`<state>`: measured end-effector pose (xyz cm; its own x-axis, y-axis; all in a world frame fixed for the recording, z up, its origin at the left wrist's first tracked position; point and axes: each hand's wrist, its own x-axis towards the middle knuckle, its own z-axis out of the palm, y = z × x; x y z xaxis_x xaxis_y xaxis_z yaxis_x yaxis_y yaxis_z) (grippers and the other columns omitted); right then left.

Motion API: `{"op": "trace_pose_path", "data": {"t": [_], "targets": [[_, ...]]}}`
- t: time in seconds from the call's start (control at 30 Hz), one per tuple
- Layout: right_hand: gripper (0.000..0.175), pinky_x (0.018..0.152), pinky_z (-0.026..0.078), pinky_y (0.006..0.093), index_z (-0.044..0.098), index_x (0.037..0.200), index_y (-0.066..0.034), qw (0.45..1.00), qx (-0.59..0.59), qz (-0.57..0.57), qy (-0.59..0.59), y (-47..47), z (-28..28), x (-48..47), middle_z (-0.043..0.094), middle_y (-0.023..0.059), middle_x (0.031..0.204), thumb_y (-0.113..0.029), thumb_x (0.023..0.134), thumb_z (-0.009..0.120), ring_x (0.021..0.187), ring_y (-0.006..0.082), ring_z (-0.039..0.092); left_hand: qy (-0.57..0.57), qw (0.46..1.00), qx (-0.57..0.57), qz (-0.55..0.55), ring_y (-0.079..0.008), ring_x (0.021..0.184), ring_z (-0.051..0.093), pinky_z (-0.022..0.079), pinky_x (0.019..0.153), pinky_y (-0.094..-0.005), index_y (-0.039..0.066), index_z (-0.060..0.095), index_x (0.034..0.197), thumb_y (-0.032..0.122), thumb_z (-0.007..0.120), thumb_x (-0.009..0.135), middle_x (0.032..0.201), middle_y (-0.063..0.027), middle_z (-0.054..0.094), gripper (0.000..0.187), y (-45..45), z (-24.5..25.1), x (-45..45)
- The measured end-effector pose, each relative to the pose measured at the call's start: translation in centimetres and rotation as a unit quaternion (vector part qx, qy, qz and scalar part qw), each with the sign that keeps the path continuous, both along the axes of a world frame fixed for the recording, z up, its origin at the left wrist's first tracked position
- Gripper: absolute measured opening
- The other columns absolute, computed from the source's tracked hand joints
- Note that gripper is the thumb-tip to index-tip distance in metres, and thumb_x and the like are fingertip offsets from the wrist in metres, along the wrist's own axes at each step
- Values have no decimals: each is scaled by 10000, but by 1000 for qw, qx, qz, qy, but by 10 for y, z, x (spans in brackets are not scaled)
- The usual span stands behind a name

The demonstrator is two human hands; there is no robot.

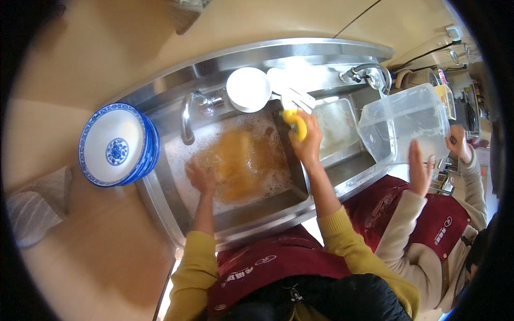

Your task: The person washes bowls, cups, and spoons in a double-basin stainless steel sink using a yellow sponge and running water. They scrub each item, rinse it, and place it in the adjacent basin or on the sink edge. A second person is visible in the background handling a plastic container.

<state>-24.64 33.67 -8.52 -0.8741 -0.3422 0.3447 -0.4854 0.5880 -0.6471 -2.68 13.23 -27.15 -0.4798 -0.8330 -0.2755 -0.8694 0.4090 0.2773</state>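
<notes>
My left hand [201, 176] is over the left sink basin [241, 220], at the surface of the foamy water [196, 148]. Its fingers are blurred, and whether they hold anything is unclear. A blurred yellow-brown patch [237, 160] shows in the water to its right; what it is cannot be made out. Above the divider between the basins, my right hand [308, 138] grips a yellow sponge [299, 125]. Just beyond that hand lie white utensils [301, 99] with long handles. A stack of white bowls [249, 89] stands on the back ledge.
Blue-rimmed bowls [116, 146] are stacked at left. A faucet [188, 120] reaches over my basin; another faucet [369, 74] stands farther right. At the right basin, a co-worker's hands [419, 168] are at a clear plastic bin [413, 124]. A clear container [335, 124] sits in that basin.
</notes>
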Motion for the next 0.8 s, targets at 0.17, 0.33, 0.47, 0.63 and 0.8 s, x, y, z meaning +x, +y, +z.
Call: {"op": "trace_pose_path", "data": {"t": [0.17, 0.33, 0.47, 0.63, 0.8], "targets": [[298, 813, 492, 386, 637, 976, -87, 992, 56, 85, 68, -17, -1, -67, 611, 109, 1058, 27, 702, 647, 952, 321, 600, -98, 976, 189, -35, -383, 1261, 387, 316, 1029, -508, 97, 303, 1422, 515, 601, 789, 1409, -228, 341, 815, -16, -27, 6], [326, 857, 499, 359, 647, 1011, -49, 972, 169, 125, 104, -19, -3, -86, 620, 119, 1096, 52, 703, 679, 999, 296, 611, -132, 976, 131, -111, -365, 1270, 381, 287, 1021, -562, 91, 398, 1374, 406, 501, 883, 1413, -169, 373, 592, 24, -37, -17], [348, 868, 491, 365, 649, 1014, -57, 978, 138, 135, 83, -19, -5, -92, 617, 120, 1115, 67, 690, 672, 1010, 308, 604, 25, 977, -2, -211, -372, 1132, 482, 383, 921, -517, 84, 439, 1302, 313, 507, 884, 1251, -179, 501, 482, 50, -43, -15], [350, 840, 485, 383, 649, 995, -84, 987, 36, 90, 129, -16, 6, -82, 617, 114, 1065, 57, 676, 622, 966, 325, 599, 101, 973, 184, -100, -381, 852, 590, 455, 714, -492, 43, 495, 1112, 216, 556, 866, 940, -208, 611, 307, 36, -56, -11], [397, 836, 498, 361, 641, 1004, -66, 992, -51, 106, 46, 1, -11, 2, 635, 133, 1020, 111, 652, 590, 976, 322, 611, 77, 937, 276, -200, -289, 721, 636, 484, 599, -407, 28, 525, 1125, 197, 489, 920, 874, -148, 635, 269, 1, -59, 4]]}}
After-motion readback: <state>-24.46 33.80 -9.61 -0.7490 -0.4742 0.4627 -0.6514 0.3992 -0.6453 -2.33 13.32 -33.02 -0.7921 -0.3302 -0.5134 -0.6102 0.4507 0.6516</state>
